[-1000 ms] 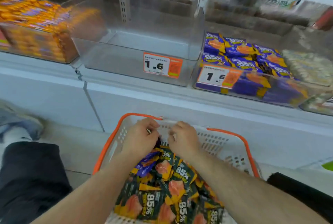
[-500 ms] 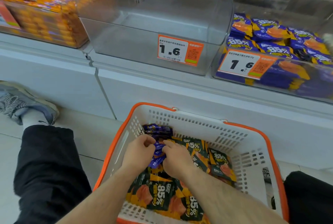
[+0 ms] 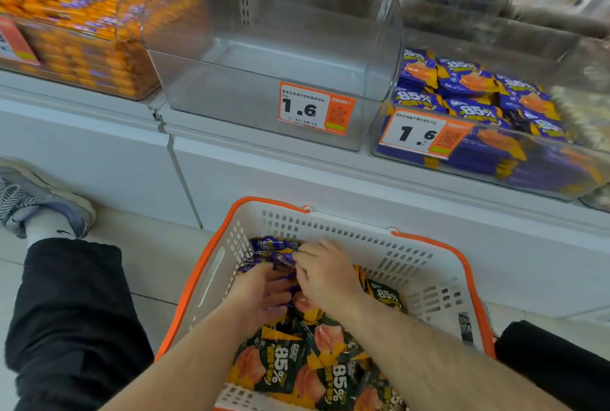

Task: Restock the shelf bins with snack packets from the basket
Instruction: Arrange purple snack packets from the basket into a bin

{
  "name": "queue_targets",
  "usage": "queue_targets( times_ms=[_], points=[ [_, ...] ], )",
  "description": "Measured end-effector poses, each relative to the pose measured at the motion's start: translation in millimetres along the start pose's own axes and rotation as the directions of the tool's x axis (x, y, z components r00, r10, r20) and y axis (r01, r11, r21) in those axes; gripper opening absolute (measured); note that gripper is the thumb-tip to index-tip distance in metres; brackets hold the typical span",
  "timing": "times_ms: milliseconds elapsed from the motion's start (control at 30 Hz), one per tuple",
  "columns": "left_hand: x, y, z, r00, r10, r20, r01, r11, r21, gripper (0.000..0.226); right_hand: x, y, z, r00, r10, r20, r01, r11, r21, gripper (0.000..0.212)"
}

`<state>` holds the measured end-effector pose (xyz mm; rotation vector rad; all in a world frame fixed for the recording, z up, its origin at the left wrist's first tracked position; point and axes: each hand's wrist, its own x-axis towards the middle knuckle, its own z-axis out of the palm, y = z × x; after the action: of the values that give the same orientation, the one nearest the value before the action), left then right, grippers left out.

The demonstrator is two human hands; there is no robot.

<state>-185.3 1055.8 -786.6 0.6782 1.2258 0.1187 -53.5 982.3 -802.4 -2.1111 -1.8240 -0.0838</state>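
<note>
Both bare forearms reach forward and down, converging at the wrists. The left hand (image 3: 260,291) lies palm down, fingers fairly straight and pointing forward. The right hand (image 3: 325,273) sits just beside it, touching, knuckles up, fingers curled and pinching.

The middle bin (image 3: 264,80) stands bare and open-topped above the basket (image 3: 429,278); an orange-packet bin (image 3: 82,57) and a purple-packet bin (image 3: 528,172) flank it closely.
</note>
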Motion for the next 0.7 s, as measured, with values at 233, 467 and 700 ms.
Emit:
queue_targets(
  times_ms=[233, 467, 700],
  points=[
    [-25, 22, 53, 0.953, 0.019, 0.302, 0.035, 0.984, -0.173, 0.016, -15, 11, -82, 0.959, -0.263, -0.108, 0.256, 0.964, -0.074, 0.046],
    [-68, 45, 96, 0.849, 0.418, 0.323, -0.44, 0.898, -0.004, 0.033, -40, 12, -147, 0.975, 0.051, -0.214, -0.057, 0.998, -0.026, 0.048],
    [-112, 75, 142, 0.66, 0.639, 0.394, -0.704, 0.71, 0.027, 0.042, -18, 18, -188, 0.849, 0.388, -0.358, -0.373, 0.921, 0.111, 0.067]
  ],
)
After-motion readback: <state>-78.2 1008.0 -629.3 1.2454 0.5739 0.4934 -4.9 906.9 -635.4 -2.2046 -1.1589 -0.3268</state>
